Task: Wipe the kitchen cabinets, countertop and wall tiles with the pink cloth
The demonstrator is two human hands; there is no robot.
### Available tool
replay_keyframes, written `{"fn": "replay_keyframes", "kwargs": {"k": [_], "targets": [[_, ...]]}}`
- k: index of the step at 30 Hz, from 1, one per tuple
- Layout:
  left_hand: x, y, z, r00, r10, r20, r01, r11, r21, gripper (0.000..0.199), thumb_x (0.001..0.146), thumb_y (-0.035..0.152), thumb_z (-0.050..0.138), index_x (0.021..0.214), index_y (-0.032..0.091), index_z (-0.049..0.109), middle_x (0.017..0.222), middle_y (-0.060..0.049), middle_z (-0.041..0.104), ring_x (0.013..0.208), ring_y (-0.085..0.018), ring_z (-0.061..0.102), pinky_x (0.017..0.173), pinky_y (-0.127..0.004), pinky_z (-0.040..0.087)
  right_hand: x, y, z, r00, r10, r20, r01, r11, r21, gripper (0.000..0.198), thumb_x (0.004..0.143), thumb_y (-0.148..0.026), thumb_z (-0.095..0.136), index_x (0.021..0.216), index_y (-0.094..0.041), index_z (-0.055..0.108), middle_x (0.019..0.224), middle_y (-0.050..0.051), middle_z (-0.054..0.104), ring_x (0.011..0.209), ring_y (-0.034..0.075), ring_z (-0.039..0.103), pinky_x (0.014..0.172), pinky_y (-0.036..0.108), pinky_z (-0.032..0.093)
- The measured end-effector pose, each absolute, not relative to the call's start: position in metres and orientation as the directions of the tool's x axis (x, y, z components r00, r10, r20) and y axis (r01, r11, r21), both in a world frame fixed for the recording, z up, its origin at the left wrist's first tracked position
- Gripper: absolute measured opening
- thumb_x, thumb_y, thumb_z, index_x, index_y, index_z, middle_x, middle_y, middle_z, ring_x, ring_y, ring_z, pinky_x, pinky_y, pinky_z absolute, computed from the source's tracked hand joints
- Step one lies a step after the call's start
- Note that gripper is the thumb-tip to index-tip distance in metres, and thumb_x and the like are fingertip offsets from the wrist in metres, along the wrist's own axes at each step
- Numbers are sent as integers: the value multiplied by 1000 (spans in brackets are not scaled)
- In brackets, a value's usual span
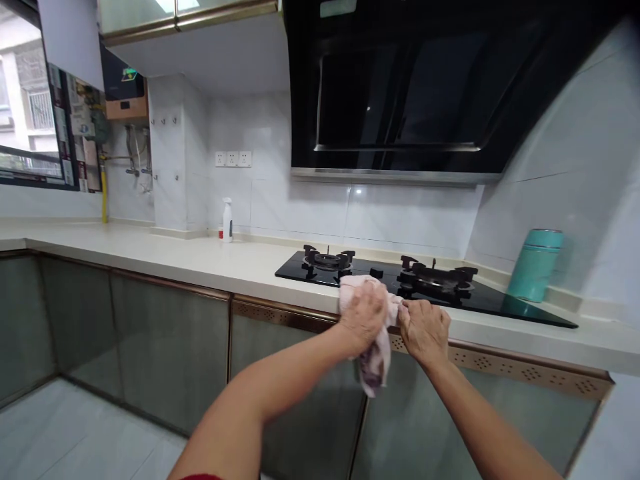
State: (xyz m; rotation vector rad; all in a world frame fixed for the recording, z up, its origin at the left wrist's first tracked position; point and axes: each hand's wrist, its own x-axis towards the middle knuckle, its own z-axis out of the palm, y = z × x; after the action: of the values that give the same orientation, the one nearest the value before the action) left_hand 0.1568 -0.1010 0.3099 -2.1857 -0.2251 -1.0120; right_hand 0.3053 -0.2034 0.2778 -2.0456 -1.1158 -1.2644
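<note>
My left hand (366, 315) presses down on a pale pink cloth (376, 363) at the front edge of the counter, its fingers bent over the fabric. Part of the cloth hangs down in front of the cabinet, with a darker patch near its lower end. To the right, my right hand (425, 328) is closed on a corner of the same cloth at the counter's edge. Just behind both hands lies the black glass gas stove (505, 305), with a left burner (327, 260) and a right burner (437, 277).
A teal canister (536, 265) stands behind the stove's right end. A white spray bottle (227, 220) is against the back wall on the pale countertop (165, 257). The black range hood (400, 100) overhangs the stove. Grey-green cabinet doors (165, 340) line the front.
</note>
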Motion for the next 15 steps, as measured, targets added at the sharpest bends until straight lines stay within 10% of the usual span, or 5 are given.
{"fn": "replay_keyframes", "kwargs": {"k": [5,15], "targets": [[182,-115,315,710,-74,701,390,-787,-478,38,100,24,37,127,12,61,113,-20,63,101,-31,62,82,-45,42,312,-209,274,217,418,882,855,-517,35,39,102,-38,33,113,-17,64,104,12,63,98,27,49,95,40,32],[48,-38,327,760,67,647,443,-781,-440,41,99,36,44,137,23,56,140,-18,53,124,-34,51,102,-50,37,318,-212,269,136,401,906,851,-515,100,46,104,-42,30,113,-16,67,102,11,63,95,26,50,92,38,33]]}}
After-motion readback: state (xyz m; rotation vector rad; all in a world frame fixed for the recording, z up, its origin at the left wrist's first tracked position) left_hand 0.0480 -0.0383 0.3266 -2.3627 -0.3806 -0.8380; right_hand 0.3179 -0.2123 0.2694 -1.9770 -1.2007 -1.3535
